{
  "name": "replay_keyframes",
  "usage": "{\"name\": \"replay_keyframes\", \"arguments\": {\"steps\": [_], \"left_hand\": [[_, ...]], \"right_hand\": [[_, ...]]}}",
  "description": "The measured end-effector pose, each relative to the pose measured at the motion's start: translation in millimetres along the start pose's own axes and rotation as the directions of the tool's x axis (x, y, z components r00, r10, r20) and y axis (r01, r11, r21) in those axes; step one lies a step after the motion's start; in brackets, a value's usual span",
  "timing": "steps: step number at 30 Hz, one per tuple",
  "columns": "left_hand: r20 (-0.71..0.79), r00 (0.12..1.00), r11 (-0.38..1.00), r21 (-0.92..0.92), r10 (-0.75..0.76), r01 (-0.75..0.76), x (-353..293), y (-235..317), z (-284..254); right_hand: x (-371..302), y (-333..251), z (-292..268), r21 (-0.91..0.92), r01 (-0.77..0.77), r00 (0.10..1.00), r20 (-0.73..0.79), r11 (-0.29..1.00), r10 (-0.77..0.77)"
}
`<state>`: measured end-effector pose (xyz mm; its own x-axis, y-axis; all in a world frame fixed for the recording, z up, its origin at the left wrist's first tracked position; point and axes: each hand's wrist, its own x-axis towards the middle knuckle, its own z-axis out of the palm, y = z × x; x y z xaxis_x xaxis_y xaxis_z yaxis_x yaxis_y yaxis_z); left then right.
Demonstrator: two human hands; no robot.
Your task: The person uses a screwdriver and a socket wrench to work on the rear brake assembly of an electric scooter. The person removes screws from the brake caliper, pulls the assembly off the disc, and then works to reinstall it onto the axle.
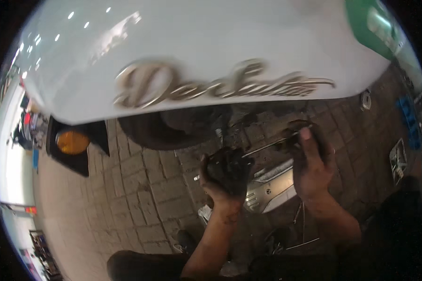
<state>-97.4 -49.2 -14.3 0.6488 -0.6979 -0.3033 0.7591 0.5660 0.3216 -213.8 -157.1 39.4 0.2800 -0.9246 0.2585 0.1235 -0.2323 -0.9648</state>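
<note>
My left hand [215, 185] is closed around a dark, greasy mechanical part [230, 166]; its exact kind does not show. A thin straight metal shaft [266, 147], like that of a screwdriver, runs from this part up to my right hand [313, 164]. That hand is closed on the tool's dark end, thumb lying along the top, and blur hides its handle. Both hands are below the lower edge of a white scooter panel [267, 37] bearing a metallic script badge [150, 86]. Beneath my hands, a silver and white cover [272, 189] lies on the paving.
A dark tyre [159, 133] shows under the panel. At left hangs an orange reflector [72, 142] on a black bracket. Blue tray [409, 122], metal ring [365, 99] and pale flat piece [398, 161] lie at right. Thin rods [303, 244] and my shoes are near the bottom.
</note>
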Motion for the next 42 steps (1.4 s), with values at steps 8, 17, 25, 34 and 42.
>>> {"name": "replay_keyframes", "arguments": {"steps": [8,17,25,34,42], "left_hand": [[-0.161,0.986,0.998,0.035,-0.039,0.045,-4,-3,3],[0.339,0.868,-0.076,0.939,0.363,-0.335,-8,-7,-52],[0.176,0.941,0.317,0.91,0.288,-0.267,-5,0,-35],[-0.103,0.964,0.677,0.73,0.243,-0.093,-23,-1,17],[0.264,0.787,0.299,0.821,0.558,-0.487,-6,1,2]], "right_hand": [[7,-5,-16,0.45,-0.277,0.94,-0.058,0.849,0.337],[6,-6,0,0.319,-0.364,0.897,-0.132,0.875,0.422],[-16,-18,0,0.331,-0.398,0.867,-0.169,0.856,0.468],[2,31,-89,0.183,-0.524,0.837,-0.07,0.832,0.542],[13,23,-46,0.481,-0.613,0.737,0.063,0.626,0.673]]}}
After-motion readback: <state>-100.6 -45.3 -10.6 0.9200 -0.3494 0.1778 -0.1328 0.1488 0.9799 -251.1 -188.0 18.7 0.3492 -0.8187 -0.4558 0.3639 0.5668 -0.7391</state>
